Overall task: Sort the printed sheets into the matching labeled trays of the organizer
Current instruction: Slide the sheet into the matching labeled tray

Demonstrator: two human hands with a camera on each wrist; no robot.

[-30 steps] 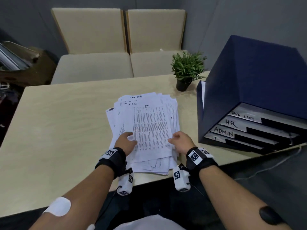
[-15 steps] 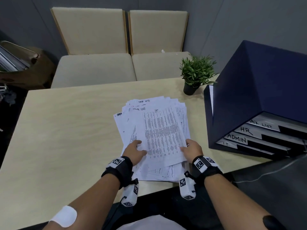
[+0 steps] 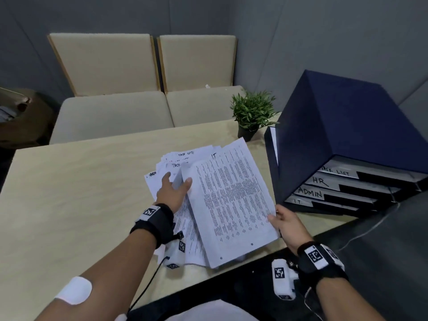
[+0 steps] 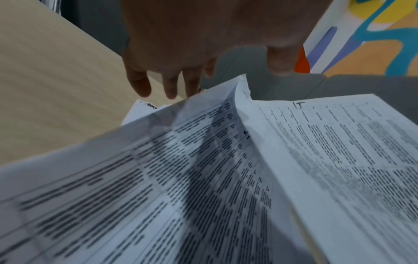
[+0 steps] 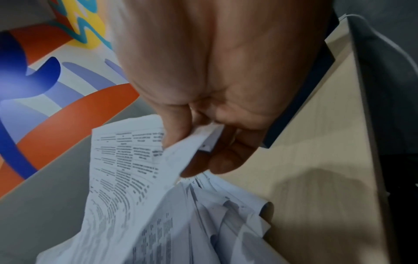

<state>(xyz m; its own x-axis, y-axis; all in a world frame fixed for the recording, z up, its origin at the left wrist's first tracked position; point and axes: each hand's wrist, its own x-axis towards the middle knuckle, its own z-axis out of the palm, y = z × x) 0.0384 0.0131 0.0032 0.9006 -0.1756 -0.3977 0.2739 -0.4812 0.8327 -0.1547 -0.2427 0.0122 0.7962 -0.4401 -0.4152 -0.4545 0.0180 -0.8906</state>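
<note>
A: Top sheet [image 3: 231,200], marked "IT", is raised off the pile [image 3: 176,163] on the table [image 3: 69,193], pinched at its near corner by the right hand [image 3: 288,224].

B: And the left hand [image 3: 172,193]?

A: Flat, fingers loose, pinning the pile so only one sheet lifts. The organizer [image 3: 342,140], IT tray lowest, stands just right.
</note>
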